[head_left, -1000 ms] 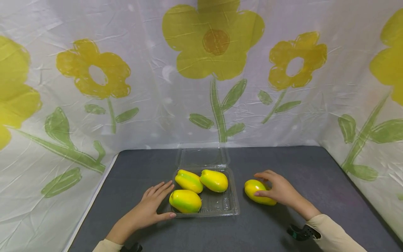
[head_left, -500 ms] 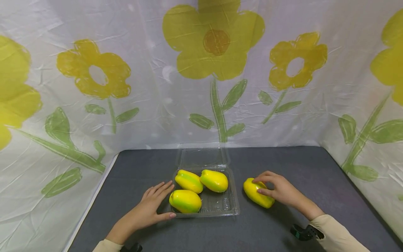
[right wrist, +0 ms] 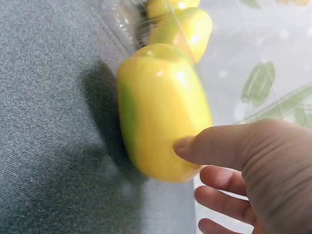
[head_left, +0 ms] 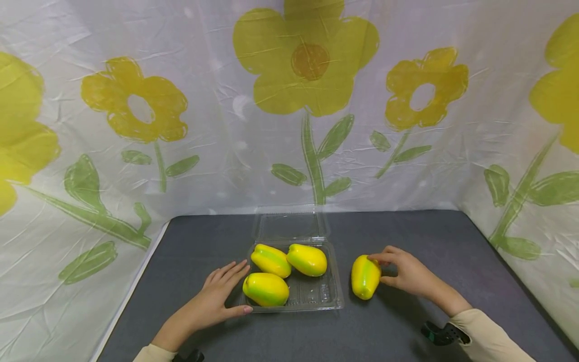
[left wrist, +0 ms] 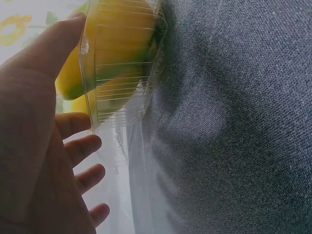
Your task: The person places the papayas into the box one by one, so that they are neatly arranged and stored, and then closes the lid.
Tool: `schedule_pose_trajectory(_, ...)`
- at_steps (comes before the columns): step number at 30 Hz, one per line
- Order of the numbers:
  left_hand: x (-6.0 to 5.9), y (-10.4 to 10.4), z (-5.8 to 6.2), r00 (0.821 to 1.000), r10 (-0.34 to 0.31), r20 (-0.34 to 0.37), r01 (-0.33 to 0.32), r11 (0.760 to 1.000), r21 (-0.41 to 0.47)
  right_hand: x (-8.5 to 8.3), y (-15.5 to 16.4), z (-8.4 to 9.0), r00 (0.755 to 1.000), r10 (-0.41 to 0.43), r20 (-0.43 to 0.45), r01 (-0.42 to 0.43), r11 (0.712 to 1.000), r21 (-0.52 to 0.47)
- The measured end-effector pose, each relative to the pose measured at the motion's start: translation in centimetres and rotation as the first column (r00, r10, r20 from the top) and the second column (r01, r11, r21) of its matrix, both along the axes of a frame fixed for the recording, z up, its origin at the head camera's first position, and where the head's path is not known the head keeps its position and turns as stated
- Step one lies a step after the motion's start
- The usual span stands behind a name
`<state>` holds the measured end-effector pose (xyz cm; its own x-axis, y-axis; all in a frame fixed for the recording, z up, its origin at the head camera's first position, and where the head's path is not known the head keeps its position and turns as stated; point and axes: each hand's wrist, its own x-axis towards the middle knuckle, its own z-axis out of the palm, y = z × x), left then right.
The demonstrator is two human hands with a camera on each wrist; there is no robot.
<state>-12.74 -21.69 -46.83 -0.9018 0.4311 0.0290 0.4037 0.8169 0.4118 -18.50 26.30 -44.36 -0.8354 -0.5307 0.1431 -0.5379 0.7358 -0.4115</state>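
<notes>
Three glossy yellow fruits with green streaks, oblong and smooth, lie in a clear plastic clamshell box whose lid is folded back. My left hand rests along the box's left side with fingers spread; in the left wrist view, its thumb and forefinger are at the rim. A fourth fruit of the same kind is right of the box, long side pointing toward me. My right hand pinches its right side between thumb and fingertips. In the right wrist view, the thumb presses on this fruit; the fingertips are partly hidden.
The clear lid lies toward the back of the dark grey table. A pale cloth with painted yellow flowers hangs behind and at both sides. A dark band is on the right wrist.
The fruit at my right hand has turned from lying slantwise to pointing lengthwise toward me. My right hand has shifted slightly right. The left hand and the box have stayed put.
</notes>
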Motion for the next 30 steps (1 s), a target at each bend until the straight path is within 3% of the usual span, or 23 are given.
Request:
schedule_pose_trajectory(8, 0.0, 0.1, 0.2, 1.0, 0.008, 0.014, -0.008, 1.0, 0.016, -0.2, -0.2, -0.4, 0.999, -0.033, -0.03, 0.033, 0.999, -0.01)
schedule_pose_trajectory(19, 0.0, 0.1, 0.3, 1.0, -0.003, 0.015, 0.002, 1.0, 0.005, -0.7, -0.1, -1.5, 1.0, 0.003, -0.023, -0.004, 0.999, -0.053)
schedule_pose_trajectory(24, -0.2, 0.0, 0.2, 1.0, 0.0, 0.017, 0.0, 1.0, 0.017, -1.0, -0.2, -1.6, 0.999, 0.025, -0.048, -0.026, 0.999, -0.022)
schedule_pose_trajectory(30, -0.2, 0.0, 0.1, 0.999, 0.001, 0.034, -0.001, 1.0, 0.007, -1.0, -0.2, -1.6, 0.999, 0.04, -0.007, -0.04, 0.999, -0.004)
